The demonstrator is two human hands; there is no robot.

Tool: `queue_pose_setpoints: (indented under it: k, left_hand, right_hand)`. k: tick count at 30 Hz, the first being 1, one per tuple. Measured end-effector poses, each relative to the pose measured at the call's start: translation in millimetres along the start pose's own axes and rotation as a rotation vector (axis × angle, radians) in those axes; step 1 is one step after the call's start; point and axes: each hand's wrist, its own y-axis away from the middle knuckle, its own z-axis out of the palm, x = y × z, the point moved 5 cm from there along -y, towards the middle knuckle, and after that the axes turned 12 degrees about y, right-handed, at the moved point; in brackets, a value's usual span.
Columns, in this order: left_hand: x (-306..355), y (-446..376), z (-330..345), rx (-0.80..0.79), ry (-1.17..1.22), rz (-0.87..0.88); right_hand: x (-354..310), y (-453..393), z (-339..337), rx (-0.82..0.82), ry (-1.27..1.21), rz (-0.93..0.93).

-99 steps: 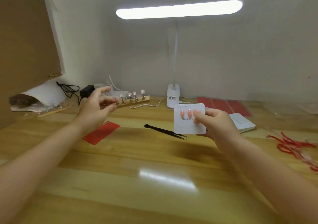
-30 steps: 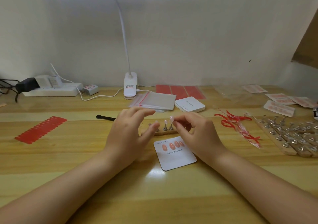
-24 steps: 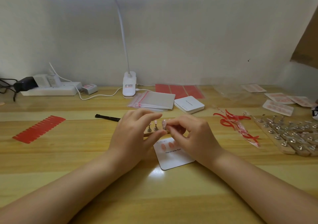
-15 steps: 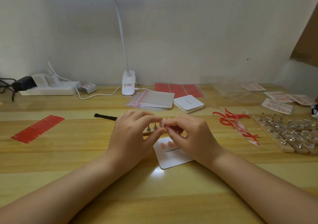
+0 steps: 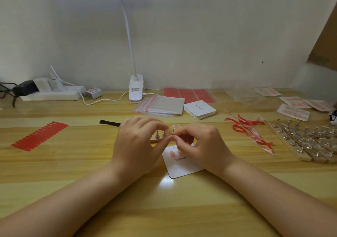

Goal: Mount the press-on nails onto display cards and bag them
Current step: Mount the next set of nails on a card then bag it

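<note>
From the head view, both hands met over a small wooden holder strip [image 5: 157, 140] with metal pegs on the glossy wooden surface [image 5: 76, 165]. The left hand [image 5: 135, 145] curled, fingertips pinching at a peg; the right hand [image 5: 199, 145] pinched there too, by two pale pink press-on nails [image 5: 176, 126]. A white square display card [image 5: 179, 167], rounded corners, lay flat under the right hand, pink nails stuck along its top. Clear bags [image 5: 164, 104] with red strips lay stacked behind.
</note>
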Motion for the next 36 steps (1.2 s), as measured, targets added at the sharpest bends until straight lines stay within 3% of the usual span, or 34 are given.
queue_pose_setpoints:
  k: [13, 17, 23, 27, 36]
  left_hand:
    - [2.7, -1.7, -1.4, 0.021, -0.032, -0.015]
    - [-3.4, -2.6, -5.8, 0.047, 0.007, -0.091]
    - [-7.6, -1.0, -2.5, -0.058, 0.201, -0.188]
    - [-15.1, 2.6, -0.4, -0.080, 0.209, -0.287]
    - [-17.4, 4.3, 1.9, -0.128, 0.153, -0.371]
  right_hand:
    - [-0.9, 0.3, 3.3, -0.001, 0.022, 0.068]
    - [10.8, 0.6, 2.0, 0.033, 0.011, 0.203]
    - [36.2, 1.9, 0.9, 0.066, -0.066, 0.504]
    - [51.8, 3.3, 4.2, -0.010, -0.025, 0.628]
    - [60.0, 2.8, 12.2, -0.147, 0.109, 0.668]
